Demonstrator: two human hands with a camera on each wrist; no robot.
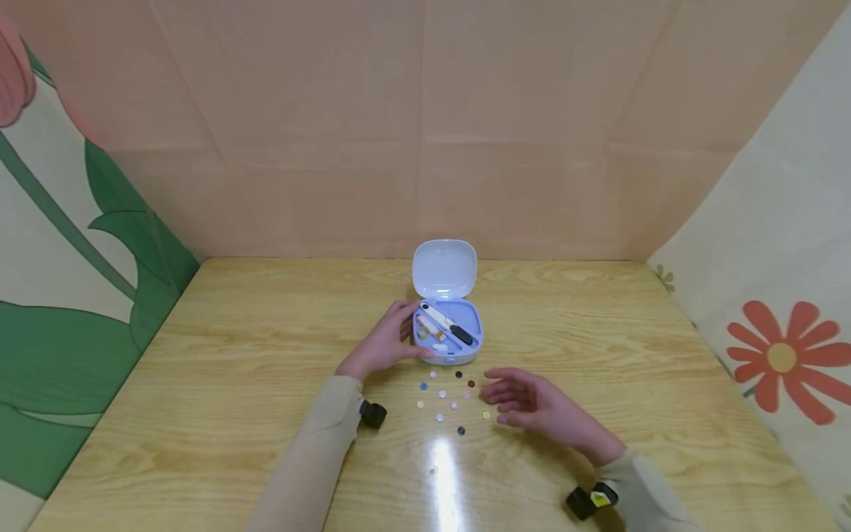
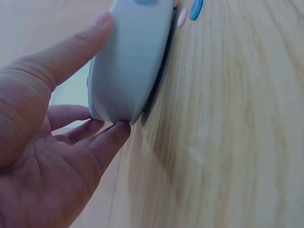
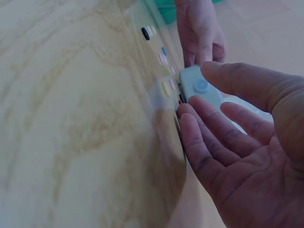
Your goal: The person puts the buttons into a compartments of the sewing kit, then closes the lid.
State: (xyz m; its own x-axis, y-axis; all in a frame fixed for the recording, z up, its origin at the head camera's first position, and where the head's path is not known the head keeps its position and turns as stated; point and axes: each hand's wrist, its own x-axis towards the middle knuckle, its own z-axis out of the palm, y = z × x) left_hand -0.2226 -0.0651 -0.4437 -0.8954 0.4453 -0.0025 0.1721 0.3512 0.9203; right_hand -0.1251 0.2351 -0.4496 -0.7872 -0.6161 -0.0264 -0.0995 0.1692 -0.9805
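A small lilac case (image 1: 473, 355) stands on the table, its white lid (image 1: 444, 267) raised at the back. Inside lie a white tool with a black end (image 1: 462, 335) and a small pink-and-orange item (image 1: 431, 327). My left hand (image 1: 385, 343) holds the case's left side; in the left wrist view the thumb lies along the case's front (image 2: 135, 52) and fingertips touch its end. Several small buttons are scattered before the case, among them a blue button (image 1: 423, 386) and a yellow button (image 1: 487, 415). Just right of them hovers my right hand (image 1: 535, 405), fingers loosely bent, holding nothing.
The wooden table (image 1: 266, 414) reaches back to a plain pinkish backdrop (image 1: 319, 148). Flowered cloth (image 1: 804, 355) hangs at the right, leaf-patterned cloth (image 1: 60, 355) at the left. A black wrist device (image 1: 374, 415) sits on the left wrist, another black device (image 1: 582, 504) on the right.
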